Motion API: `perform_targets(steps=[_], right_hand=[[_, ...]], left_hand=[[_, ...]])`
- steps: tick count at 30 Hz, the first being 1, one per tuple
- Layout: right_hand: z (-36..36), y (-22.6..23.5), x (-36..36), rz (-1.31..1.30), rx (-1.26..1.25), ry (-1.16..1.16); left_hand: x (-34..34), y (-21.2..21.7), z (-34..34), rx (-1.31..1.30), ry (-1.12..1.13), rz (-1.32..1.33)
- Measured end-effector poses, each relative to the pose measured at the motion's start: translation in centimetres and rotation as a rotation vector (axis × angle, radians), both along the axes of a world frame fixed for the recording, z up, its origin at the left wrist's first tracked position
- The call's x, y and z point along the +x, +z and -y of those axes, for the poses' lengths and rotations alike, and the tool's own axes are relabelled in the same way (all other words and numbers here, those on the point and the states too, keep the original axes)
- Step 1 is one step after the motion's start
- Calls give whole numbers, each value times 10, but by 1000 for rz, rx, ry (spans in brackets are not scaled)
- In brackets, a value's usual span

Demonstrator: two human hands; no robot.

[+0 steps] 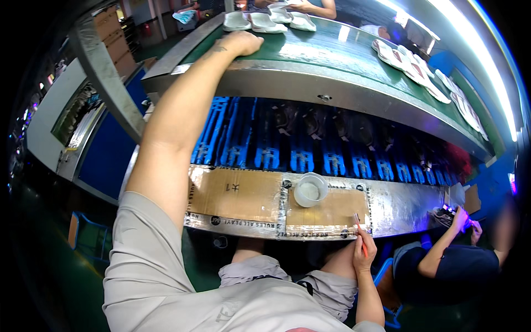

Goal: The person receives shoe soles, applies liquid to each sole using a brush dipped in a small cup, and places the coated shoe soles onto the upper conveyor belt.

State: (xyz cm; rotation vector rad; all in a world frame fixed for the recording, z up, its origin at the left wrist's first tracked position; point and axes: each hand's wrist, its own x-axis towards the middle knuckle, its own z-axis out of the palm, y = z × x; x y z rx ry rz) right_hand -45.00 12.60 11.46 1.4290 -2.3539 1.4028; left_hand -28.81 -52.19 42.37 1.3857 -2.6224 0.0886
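Seemingly light, stiff brush point(358, 223) | right hand point(365, 253) clamped on its orange handle (best hold) | left hand point(243, 43) near white shoe parts point(267, 23), grip: can't tell

belt point(337, 58): room midway | shoe parts point(268, 23) (either side) block | cup point(311, 191) obstructs bench point(409, 200)

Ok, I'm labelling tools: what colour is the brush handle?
The handle is orange-red, clearest in the head view.

Belt point(326, 52) green; soles point(266, 24) white; brush handle point(364, 250) orange-red; cardboard point(249, 193) brown.
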Motion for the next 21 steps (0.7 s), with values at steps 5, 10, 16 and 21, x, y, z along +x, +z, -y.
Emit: perform_targets(steps=[5, 10, 16, 21], right_hand=[[-13, -13, -6, 44, -13, -31], [-7, -16, -8, 80, -49, -6], [-9, -7, -2, 74, -30, 38], [-11, -14, -1, 51, -14, 60]], left_hand=[[19, 12, -98, 41, 56, -56], [53, -14, -175, -306, 8, -245], [66, -44, -217, -660, -122, -379], [73, -53, -213, -629, -53, -333]])
